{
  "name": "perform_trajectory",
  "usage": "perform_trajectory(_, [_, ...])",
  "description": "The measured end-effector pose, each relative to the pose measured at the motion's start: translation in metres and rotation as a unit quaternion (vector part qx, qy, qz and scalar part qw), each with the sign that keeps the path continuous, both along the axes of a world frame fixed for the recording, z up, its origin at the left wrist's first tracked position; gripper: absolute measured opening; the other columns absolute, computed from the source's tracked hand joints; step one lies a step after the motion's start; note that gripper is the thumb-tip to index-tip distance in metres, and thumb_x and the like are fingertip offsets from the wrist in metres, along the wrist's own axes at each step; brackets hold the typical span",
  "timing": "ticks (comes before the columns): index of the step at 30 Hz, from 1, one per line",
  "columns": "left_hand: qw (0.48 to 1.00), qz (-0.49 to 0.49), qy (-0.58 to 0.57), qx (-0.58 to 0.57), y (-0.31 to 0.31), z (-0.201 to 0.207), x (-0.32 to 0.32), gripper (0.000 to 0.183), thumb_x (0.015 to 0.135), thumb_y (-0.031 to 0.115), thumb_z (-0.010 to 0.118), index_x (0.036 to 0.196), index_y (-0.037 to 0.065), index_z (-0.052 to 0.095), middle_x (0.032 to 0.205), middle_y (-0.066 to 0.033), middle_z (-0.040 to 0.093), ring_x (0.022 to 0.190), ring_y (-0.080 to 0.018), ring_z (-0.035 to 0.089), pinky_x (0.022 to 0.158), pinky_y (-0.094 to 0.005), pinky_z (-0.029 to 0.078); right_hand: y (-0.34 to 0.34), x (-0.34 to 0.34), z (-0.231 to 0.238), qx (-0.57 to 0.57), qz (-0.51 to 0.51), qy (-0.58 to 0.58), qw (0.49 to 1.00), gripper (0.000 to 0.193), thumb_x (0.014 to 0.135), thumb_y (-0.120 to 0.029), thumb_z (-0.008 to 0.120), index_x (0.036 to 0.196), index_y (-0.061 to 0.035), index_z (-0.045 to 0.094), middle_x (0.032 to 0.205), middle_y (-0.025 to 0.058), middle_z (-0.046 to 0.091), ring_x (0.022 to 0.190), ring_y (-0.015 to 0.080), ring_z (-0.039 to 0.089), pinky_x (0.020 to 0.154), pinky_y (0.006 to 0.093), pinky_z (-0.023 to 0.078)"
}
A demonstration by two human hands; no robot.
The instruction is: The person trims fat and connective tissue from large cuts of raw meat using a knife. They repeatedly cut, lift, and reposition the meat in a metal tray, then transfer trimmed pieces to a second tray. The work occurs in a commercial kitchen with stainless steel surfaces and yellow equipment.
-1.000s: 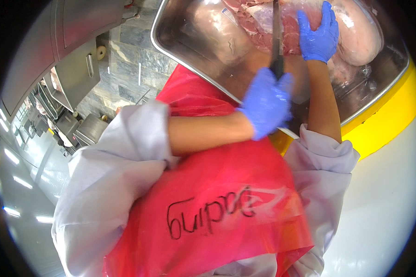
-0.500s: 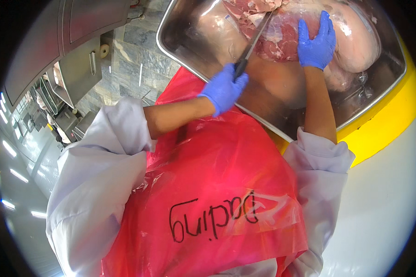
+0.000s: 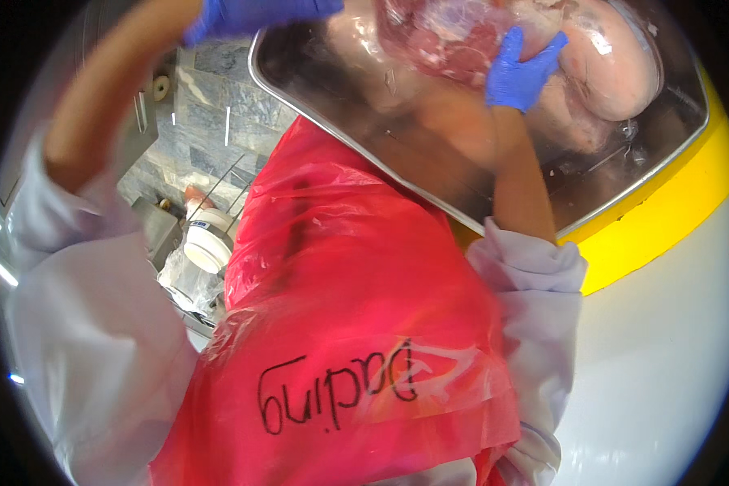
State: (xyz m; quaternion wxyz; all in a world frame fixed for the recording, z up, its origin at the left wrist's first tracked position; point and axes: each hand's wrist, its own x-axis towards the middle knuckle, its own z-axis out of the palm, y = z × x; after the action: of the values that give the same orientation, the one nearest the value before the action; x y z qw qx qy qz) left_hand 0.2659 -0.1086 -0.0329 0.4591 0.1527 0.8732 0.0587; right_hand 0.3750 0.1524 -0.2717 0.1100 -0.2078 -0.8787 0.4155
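A steel tray [image 3: 429,166] holds a large piece of raw red meat [image 3: 454,49], with pale, fatty pieces [image 3: 611,69] beside it. My right hand [image 3: 526,71], gloved in blue, rests against the near right side of the red meat with fingers spread. Up at the top left, my left hand [image 3: 259,16], also in a blue glove, is raised beyond the tray's left corner. It is smeared by motion and cut off by the upper edge, so its grip is hidden. No knife shows at this moment.
A yellow rim [image 3: 648,235] curves under the tray's right side, above a white surface [image 3: 656,364]. A red plastic apron [image 3: 356,300] covers my front. Down at the left, a white round container [image 3: 208,243] stands near clear plastic over a grey tiled floor [image 3: 206,134].
My left hand, which held a knife at the meat, has swung up and left, and the knife is out of sight. My right hand has shifted left and slightly down along the meat.
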Motion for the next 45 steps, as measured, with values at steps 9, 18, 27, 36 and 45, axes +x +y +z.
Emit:
perform_trajectory(9, [0.971,-0.223,0.067,-0.057,0.029,0.053,-0.050,0.040,0.097,0.036,0.058,0.124,0.007,0.061,0.096,-0.0204,0.070,0.085,-0.0344,0.068,0.078,-0.0435,0.054,-0.037,-0.061,-0.018,-0.099,-0.206,0.040,0.973,0.078,0.091,-0.041,0.064,0.145,0.0050,0.033,0.140,0.0275,0.049,0.130,0.0414,0.048,0.109,0.0464,0.040])
perform_trajectory(18, [0.944,-0.313,0.076,-0.069,0.031,0.050,-0.064,0.043,0.098,0.033,0.056,0.133,0.008,0.054,0.097,-0.0211,0.069,0.085,-0.0359,0.068,0.077,-0.0451,0.054,-0.011,-0.056,-0.026,-0.232,-0.438,-0.198,0.846,0.100,0.090,-0.072,0.047,0.136,0.0163,0.032,0.132,0.0363,0.050,0.118,0.0422,0.056,0.096,0.0467,0.050])
perform_trajectory(27, [0.923,-0.371,0.082,-0.055,0.030,0.059,-0.081,0.048,0.099,0.031,0.054,0.141,0.008,0.046,0.098,-0.0217,0.068,0.086,-0.0374,0.068,0.077,-0.0466,0.054,0.034,-0.031,-0.063,0.086,-0.163,-0.308,0.933,0.064,0.093,-0.044,0.053,0.145,-0.0079,0.041,0.143,0.0219,0.049,0.132,0.0427,0.045,0.104,0.0481,0.044])
perform_trajectory(36, [0.945,-0.307,0.100,0.058,-0.023,0.050,-0.037,0.054,0.100,0.029,0.053,0.148,0.008,0.040,0.097,-0.0228,0.066,0.085,-0.0400,0.067,0.075,-0.0482,0.054,0.073,-0.020,-0.126,0.330,-0.057,-0.278,0.900,0.057,0.094,-0.029,0.054,0.148,-0.0205,0.038,0.135,0.0219,0.056,0.121,0.0523,0.051,0.101,0.0552,0.045])
perform_trajectory(45, [0.931,-0.315,0.181,0.045,0.002,0.062,-0.022,0.043,0.097,0.018,0.057,0.138,0.007,0.054,0.084,-0.0183,0.066,0.070,-0.0339,0.067,0.064,-0.0426,0.054,0.066,-0.033,-0.097,0.243,-0.032,-0.320,0.915,0.064,0.094,-0.029,0.054,0.153,-0.0188,0.031,0.135,0.0275,0.055,0.118,0.0505,0.053,0.100,0.0557,0.044])
